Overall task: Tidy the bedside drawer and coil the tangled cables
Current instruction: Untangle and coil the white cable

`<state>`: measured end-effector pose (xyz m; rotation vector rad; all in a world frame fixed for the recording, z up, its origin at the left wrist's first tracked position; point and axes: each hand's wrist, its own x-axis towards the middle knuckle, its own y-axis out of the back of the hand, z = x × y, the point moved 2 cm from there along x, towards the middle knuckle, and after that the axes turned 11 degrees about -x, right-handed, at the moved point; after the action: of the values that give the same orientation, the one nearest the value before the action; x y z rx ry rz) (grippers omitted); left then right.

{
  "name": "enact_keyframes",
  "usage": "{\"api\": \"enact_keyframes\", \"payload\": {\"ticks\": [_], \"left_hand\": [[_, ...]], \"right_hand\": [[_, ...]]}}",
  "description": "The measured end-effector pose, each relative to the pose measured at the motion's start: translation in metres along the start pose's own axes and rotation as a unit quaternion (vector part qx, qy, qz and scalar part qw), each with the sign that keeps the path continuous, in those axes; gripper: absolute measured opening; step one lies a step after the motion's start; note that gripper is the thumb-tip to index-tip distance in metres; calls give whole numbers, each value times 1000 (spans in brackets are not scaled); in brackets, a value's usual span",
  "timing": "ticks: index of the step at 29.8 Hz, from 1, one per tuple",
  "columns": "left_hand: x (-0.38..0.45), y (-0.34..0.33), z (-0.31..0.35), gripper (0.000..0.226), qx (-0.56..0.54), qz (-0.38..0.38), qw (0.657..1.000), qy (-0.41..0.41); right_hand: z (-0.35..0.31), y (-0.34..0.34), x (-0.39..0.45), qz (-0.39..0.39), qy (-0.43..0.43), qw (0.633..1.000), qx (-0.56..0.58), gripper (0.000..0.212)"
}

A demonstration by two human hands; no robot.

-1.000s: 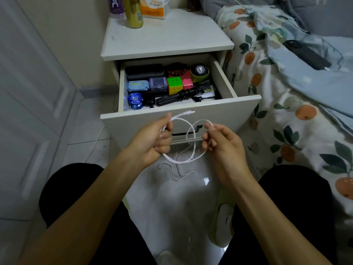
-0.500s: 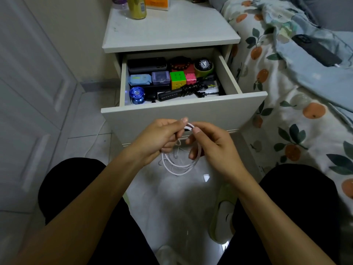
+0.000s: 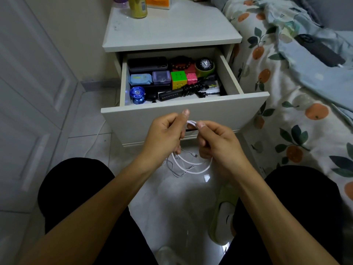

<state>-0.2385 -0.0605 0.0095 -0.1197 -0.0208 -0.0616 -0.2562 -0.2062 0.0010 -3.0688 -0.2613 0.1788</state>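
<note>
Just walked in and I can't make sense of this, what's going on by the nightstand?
A person sits facing an open bedside drawer, coiling a white cable. The left hand and the right hand both grip it, pinching a loop between them while the rest hangs in loops below. The drawer holds a puzzle cube, a watch and small boxes.

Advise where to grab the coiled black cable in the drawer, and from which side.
Grip the coiled black cable around the middle of its wound bundle, coming straight down from above. It lies across the black bar near the drawer front, with cubes crowding it behind, so only the top looks open. Both hands are busy with the white cable.
</note>
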Motion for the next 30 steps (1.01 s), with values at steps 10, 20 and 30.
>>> {"api": "enact_keyframes", "payload": {"ticks": [10, 20, 30], "left_hand": [[-1, -5, -5, 39, -68, 71, 994, 55], [3, 2, -5, 38, -232, -147, 898, 343], [8, 5, -8, 37, -358, -96, 873, 316]], "right_hand": [[8, -1, -7, -42, -103, 979, 170, 25], [-1, 11, 1, 13, -50, 999, -7, 20], [7, 5, -4, -17, -121, 972, 199, 31]]}}
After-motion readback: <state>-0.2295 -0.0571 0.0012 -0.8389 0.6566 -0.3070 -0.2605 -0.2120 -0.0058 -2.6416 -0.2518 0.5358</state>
